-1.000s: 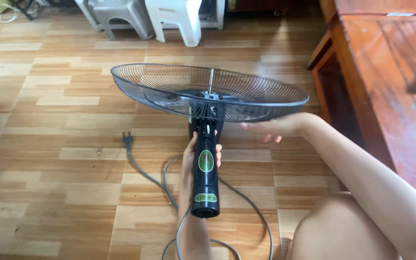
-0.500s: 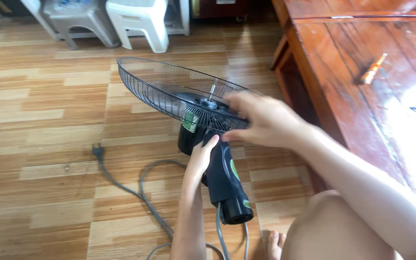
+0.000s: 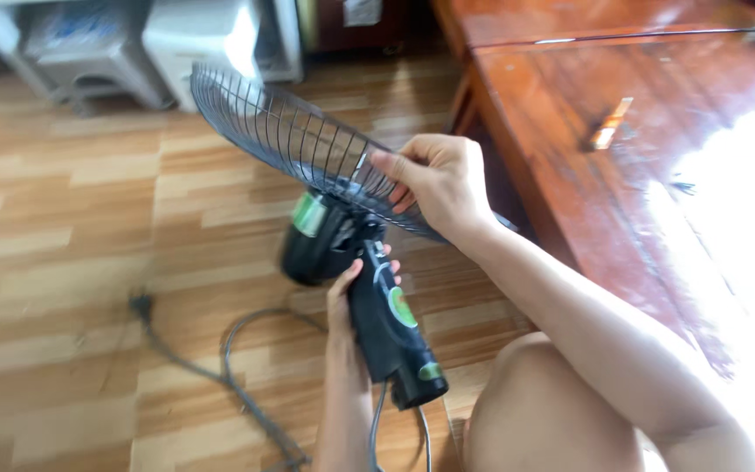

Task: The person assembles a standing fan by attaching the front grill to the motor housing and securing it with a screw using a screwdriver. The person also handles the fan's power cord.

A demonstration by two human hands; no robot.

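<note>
1. The wire fan guard [image 3: 299, 144] could twist or slip, judging by the thin grip at its rim and the cord [image 3: 238, 385] trailing on the floor.
2. Right hand [image 3: 434, 183] pinches the guard's wires; left hand [image 3: 347, 301] is wrapped round the black fan neck [image 3: 391, 328], held above the wooden floor [image 3: 63, 262].

I see my left hand [image 3: 353, 293] gripping the black fan neck [image 3: 386, 328], my right hand [image 3: 434, 188] on the wire guard [image 3: 281, 131], the grey cord [image 3: 220, 367] trailing across the wooden floor [image 3: 54, 262].
</note>
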